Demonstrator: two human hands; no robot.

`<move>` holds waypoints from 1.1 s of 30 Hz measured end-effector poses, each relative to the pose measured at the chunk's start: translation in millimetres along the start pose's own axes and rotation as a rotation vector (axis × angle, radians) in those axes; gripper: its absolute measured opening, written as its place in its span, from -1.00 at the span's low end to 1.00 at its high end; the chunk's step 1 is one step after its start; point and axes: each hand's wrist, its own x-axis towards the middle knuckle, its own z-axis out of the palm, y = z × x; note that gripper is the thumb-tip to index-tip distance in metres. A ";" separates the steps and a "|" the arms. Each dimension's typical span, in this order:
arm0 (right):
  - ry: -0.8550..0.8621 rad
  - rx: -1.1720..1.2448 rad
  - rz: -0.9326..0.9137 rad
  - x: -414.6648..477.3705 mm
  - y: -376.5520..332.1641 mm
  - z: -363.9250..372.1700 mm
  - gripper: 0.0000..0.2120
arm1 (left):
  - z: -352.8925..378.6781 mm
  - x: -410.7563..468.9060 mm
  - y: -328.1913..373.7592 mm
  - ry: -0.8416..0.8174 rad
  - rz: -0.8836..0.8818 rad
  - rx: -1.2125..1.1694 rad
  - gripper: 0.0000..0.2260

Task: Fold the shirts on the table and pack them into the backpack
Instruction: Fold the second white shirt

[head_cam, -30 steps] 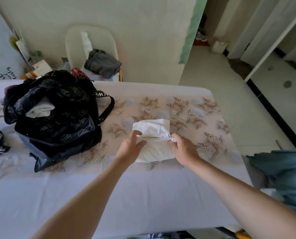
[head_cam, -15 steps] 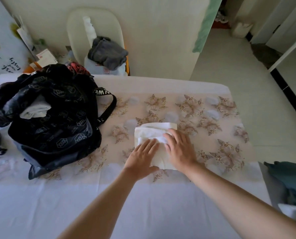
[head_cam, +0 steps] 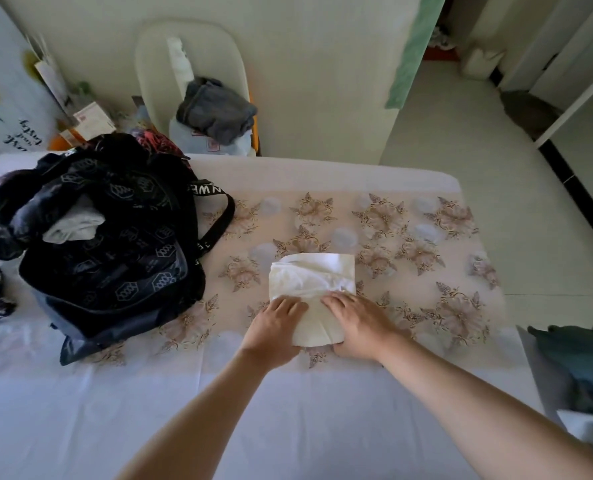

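left grip: palm down, fingers extended and close together, pressing flat on the 7 o'clock corner of the folded white shirt; nothing is enclosed in it. right grip: palm down, fingers likewise extended, pressing flat on the 5 o'clock corner of the same shirt; whether its thumb is tucked under the near edge cannot be told. the two grips lie side by side, with a narrow strip of cloth showing between them. the shirt is a compact rectangle lying flat on the flower-patterned part of the desk, near the centre. the black backpack stands at 9 o'clock from the shirt, apart from it, with its mouth open; a pale garment shows inside the opening. one backpack strap loops over the desk toward the shirt without touching it. beyond the far edge of the desk, at 11 o'clock, a pale chair carries a crumpled grey garment. at 4 o'clock, past the desk edge, lies a teal cloth.
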 end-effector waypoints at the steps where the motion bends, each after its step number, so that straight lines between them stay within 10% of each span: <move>1: -0.044 0.040 0.048 0.2 -4.4 -10.0 -0.17 | -9.1 2.1 2.4 -0.040 -0.035 -0.010 -0.41; 9: -0.058 0.497 0.290 -10.7 9.9 -39.0 -0.43 | -39.3 -6.3 -15.9 -0.094 -0.245 -0.512 -0.50; 16: 0.114 0.099 0.376 11.4 6.5 -35.0 -0.53 | -28.2 22.4 10.0 0.206 -0.121 -0.117 -0.63; 20: 0.282 0.149 0.253 16.8 7.3 -20.8 -0.60 | -14.9 30.4 8.3 0.111 -0.063 0.013 -0.59; 30: 0.111 0.088 0.275 26.4 41.4 -11.8 -0.44 | -2.0 85.4 -24.0 -0.091 -0.319 -0.364 -0.67; 33: 0.095 0.036 0.219 41.0 30.4 -16.6 -0.52 | 0.0 82.0 -15.3 0.108 -0.270 -0.124 -0.74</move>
